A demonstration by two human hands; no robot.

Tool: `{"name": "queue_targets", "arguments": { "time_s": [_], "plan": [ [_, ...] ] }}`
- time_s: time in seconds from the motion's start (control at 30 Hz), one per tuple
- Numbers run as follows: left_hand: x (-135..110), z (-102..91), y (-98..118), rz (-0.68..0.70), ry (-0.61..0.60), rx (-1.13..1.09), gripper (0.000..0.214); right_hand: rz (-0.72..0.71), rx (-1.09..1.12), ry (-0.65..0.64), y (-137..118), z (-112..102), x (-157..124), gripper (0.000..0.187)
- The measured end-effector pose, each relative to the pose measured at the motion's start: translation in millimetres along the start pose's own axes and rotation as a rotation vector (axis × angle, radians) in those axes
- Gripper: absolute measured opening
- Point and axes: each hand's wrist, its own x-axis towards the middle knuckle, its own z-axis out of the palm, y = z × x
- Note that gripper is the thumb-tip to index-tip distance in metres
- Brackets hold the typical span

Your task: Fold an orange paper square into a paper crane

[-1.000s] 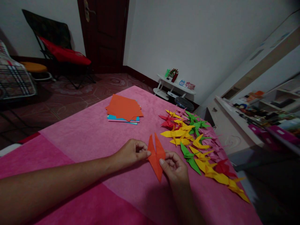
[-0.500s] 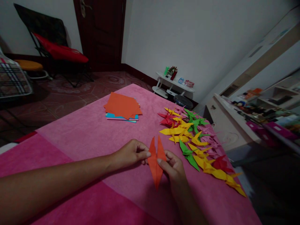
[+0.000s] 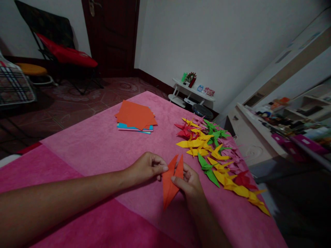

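A folded piece of orange origami paper [image 3: 169,187], long and diamond-shaped with two narrow points at its far end, is held between both hands above the pink tablecloth. My left hand [image 3: 148,168] pinches its left edge between thumb and fingers. On the other side my right hand [image 3: 190,182] grips it, the thumb lying on the front face and the fingers behind. Those right fingers are partly hidden by the paper. Close by on the right lie folded paper cranes, among them a green crane [image 3: 208,169] and a yellow crane [image 3: 191,143].
A stack of square paper [image 3: 136,115], orange on top with blue and pink below, lies toward the table's far corner. More cranes, including a red crane [image 3: 244,179], line the right table edge. A cluttered dresser [image 3: 256,144] stands beyond it. A red chair [image 3: 67,55] is back left.
The orange paper has turned in my hands: its near tip has swung left and its two far points lean right. Both hands keep hold and have barely shifted.
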Motion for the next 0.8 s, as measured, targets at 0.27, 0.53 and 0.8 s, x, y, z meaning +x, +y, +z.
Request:
{"name": "queue_targets", "arguments": {
  "time_s": [0.27, 0.53, 0.8],
  "plan": [
    [0, -1.1, -1, 0.002, 0.026, -0.028, 0.028, -0.001, 0.051, -0.019, -2, 3, -1, 0.039],
    [-3, 2.2, 5, -0.003, -0.046, 0.012, 0.03, 0.026, -0.029, 0.047, -8, 8, 0, 0.029],
    [-5, 3.3, 6, 0.007, -0.064, 0.058, 0.028, 0.008, -0.102, 0.109, -11, 13, -2, 0.023]
  ]
}}
